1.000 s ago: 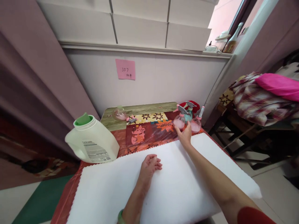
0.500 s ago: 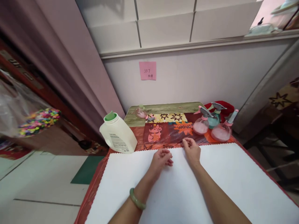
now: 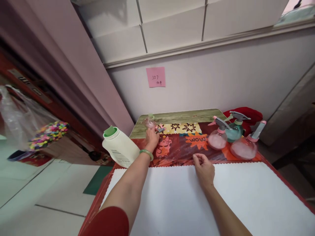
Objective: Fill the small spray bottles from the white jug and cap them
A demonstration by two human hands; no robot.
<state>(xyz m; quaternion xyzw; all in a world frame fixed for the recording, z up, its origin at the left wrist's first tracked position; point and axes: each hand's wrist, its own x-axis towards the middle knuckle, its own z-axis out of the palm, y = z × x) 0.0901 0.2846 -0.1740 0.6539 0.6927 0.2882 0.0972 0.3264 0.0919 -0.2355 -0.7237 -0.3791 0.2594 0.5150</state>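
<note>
My left hand (image 3: 152, 140) reaches to the far left of the table, and its fingers curl round a small clear-pink spray bottle (image 3: 149, 122) lying on the wooden tabletop (image 3: 187, 115). A green bangle sits on that wrist. My right hand (image 3: 203, 167) rests with curled fingers on the far scalloped edge of a large white sheet (image 3: 187, 203), and seems to pinch it. The sheet covers the near part of the table over a red patterned cloth (image 3: 182, 144).
A white detergent jug with a green cap (image 3: 119, 147) stands at the table's left edge. Three spray bottles (image 3: 231, 137) stand at the far right, two pink and one teal. A pink note (image 3: 156, 77) is stuck on the wall. A bag of coloured bits (image 3: 46, 130) hangs left.
My left hand has left the white sheet and stretched forward to the small spray bottle. My right hand, at the far-right bottles a second ago, has stayed at the sheet's edge. The view shifted slightly.
</note>
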